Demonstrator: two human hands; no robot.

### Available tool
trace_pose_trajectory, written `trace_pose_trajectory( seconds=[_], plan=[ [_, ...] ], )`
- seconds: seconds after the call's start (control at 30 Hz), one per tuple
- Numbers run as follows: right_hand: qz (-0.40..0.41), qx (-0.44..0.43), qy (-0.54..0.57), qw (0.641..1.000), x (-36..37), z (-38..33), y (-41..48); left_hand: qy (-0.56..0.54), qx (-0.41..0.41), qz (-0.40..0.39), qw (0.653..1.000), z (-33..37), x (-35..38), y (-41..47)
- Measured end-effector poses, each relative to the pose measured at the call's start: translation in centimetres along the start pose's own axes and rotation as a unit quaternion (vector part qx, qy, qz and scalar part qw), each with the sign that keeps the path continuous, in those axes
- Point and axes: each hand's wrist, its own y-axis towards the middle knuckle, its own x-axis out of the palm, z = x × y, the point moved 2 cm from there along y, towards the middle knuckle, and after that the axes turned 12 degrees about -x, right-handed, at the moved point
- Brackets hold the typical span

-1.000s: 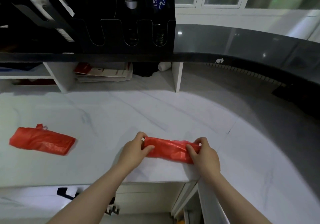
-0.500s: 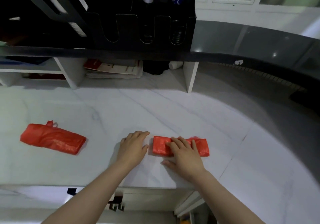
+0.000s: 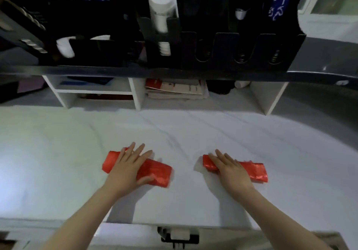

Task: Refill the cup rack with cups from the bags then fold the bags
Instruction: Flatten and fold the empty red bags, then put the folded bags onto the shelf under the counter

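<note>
Overhead, the black cup rack [image 3: 213, 52] holds one stack of white cups [image 3: 161, 7] in a slot left of its middle; the slots to the right of the stack show coil springs. Below the rack, on the white counter [image 3: 174, 129], two folded red bags lie well apart. The left hand [image 3: 127, 166] lies flat on the left bag [image 3: 157, 172], fingers straight and spread, gripping nothing. The right hand [image 3: 230, 168] presses flat on the right bag [image 3: 255, 170] in the same way.

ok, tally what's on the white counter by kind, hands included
Folded red bags: 2, left bag and right bag
Hands: 2, left hand flat on the left bag, right hand flat on the right bag
Total: 4
</note>
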Motion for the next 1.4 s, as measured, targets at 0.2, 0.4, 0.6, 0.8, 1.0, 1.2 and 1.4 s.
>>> trace_pose_trajectory(
  seconds=[0.2, 0.4, 0.6, 0.8, 1.0, 1.2, 1.4],
  plan=[
    [0.045, 0.085, -0.004, 0.995, 1.5, -7.4, 1.7, 0.037, 0.079, -0.075, 0.993, -7.8, 0.9, 1.8],
    [0.091, 0.157, -0.017, 0.983, 1.7, -11.0, -2.9, -0.026, 0.116, -0.027, 0.993, -6.8, -0.9, 3.4],
    [0.218, 0.181, -0.112, 0.952, -1.4, -13.4, -10.0, -0.044, 0.192, 0.013, 0.980, -1.4, -2.5, 3.2],
    [0.293, 0.274, -0.131, 0.907, -3.4, -16.0, -23.1, -0.116, 0.333, 0.072, 0.933, 11.3, -5.2, -1.2],
    [0.405, 0.436, -0.133, 0.793, -3.2, -21.4, -42.8, -0.184, 0.497, -0.030, 0.848, 26.7, -5.3, -14.1],
    [0.492, 0.623, -0.130, 0.594, 1.1, -30.9, -63.1, -0.236, 0.637, -0.068, 0.730, 38.2, -3.1, -32.8],
    [0.551, 0.733, -0.084, 0.391, 7.5, -41.9, -76.7, -0.208, 0.662, -0.219, 0.686, 42.9, 0.8, -51.1]
  ],
)
